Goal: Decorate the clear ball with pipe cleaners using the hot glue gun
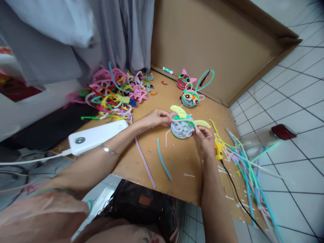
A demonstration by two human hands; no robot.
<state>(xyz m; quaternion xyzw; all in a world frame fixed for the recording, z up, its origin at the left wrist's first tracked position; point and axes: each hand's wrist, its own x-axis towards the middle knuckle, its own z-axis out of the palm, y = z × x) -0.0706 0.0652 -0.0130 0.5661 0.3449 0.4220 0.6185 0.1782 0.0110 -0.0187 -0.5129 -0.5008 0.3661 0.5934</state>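
Observation:
A round clear piece with a teal rim [182, 131] lies on the brown board, with two pale yellow fuzzy ear shapes [178, 111] at its upper side. Across its top runs a lilac pipe cleaner [186, 120]. My left hand [162, 118] pinches that pipe cleaner at the left edge of the round piece. Fingers closed, my right hand [205, 136] grips its other end at the right edge. Curled lilac pieces [177, 127] show on the face of the round piece. A loose lilac pipe cleaner [144, 162] and a blue one [163, 159] lie nearer to me.
A heap of colourful pipe cleaners [113, 91] sits at the left, behind a white power bank [98, 136]. Two decorated round faces [190, 98] and a glue stick [167, 70] stand at the back. At right are a yellow glue gun [218, 148] with its cord and long pipe cleaners [249, 175].

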